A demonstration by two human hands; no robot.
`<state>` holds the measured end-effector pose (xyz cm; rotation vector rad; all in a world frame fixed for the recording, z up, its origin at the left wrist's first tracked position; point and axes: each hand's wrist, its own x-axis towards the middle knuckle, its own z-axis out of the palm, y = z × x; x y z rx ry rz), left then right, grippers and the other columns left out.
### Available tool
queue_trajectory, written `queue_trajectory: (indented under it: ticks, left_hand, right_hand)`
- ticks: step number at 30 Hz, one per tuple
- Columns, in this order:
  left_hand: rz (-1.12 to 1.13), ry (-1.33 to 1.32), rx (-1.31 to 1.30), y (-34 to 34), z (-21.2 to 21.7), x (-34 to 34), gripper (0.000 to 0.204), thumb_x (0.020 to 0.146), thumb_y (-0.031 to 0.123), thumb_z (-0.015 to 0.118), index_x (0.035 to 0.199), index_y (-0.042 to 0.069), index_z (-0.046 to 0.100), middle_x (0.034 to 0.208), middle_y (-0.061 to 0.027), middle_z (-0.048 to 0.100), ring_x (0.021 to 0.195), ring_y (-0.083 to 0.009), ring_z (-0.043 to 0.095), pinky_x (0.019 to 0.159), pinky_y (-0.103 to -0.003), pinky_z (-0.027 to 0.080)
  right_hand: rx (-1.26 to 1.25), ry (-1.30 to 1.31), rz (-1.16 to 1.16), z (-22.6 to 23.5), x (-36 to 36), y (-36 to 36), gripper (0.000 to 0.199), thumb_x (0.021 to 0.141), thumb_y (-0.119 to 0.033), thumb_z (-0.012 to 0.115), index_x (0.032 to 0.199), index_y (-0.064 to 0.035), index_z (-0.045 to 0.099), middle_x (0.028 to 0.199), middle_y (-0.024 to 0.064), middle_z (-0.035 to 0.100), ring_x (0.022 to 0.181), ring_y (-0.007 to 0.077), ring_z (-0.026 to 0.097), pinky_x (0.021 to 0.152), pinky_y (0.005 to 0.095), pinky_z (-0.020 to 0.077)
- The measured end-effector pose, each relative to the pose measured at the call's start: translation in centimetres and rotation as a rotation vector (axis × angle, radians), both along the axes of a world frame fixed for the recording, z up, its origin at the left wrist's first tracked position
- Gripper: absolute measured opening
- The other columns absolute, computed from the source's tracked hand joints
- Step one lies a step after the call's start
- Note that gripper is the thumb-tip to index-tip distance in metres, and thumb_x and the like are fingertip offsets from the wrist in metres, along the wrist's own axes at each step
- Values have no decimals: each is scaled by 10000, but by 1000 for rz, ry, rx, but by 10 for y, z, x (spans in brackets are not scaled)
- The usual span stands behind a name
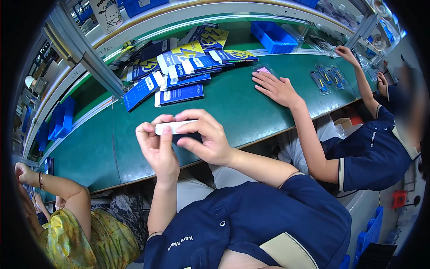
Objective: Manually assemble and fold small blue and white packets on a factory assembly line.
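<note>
Both my hands are raised over the near edge of the green table, with a narrow white piece [177,127] between them. My left hand [157,145] pinches its left end with thumb and fingers. On the other end, the fingers of my right hand [208,136] curl over the top, its thumb below. A dark surface shows under the white piece inside my right hand; whether it belongs to the same thing I cannot tell. Just beyond my hands lies a heap of flat blue, yellow and white cardboard boxes [181,93].
A blue bin [274,37] stands at the back of the green table [237,119]. At right, a co-worker's hand [280,89] rests by a clear packet with a pink piece [265,70]; several small packets [328,78] lie beyond. Another person's arm [62,186] is at left. A metal post [85,49] rises behind.
</note>
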<state>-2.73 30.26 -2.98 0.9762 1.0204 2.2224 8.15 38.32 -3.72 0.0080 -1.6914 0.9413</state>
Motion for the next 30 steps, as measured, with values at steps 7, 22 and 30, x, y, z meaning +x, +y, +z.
queue_trajectory:
  ticks: [7,22,30]
  left_hand:
    - [104,16,4,10,-4,-3,169,977,11,617,1054,60,475,986,-98,626,947,-140,596,884,-278,462]
    - [791,1234,-978,-27,-23,-27,806,782,236,738,1451,-58,397,1488,-355,329,1309,-533,405,1086,-522,387]
    - [608,1295,-1004,-15,-29,-27,708,919,430,650,1408,-49,471,1404,-391,449,1310,-516,447,1114,-555,334]
  right_hand:
    - [-608,93,219,0,-15,-9,253,983,-54,617,1195,-6,488,1052,113,663,981,117,629,826,267,513]
    - [267,-759,-368,-32,-22,65,650,970,-349,604,1465,-4,363,1415,308,479,1373,485,392,1164,532,282]
    - [308,-712,-28,-9,13,19,262,904,-261,667,1085,-73,683,1002,155,693,1014,317,640,950,488,462]
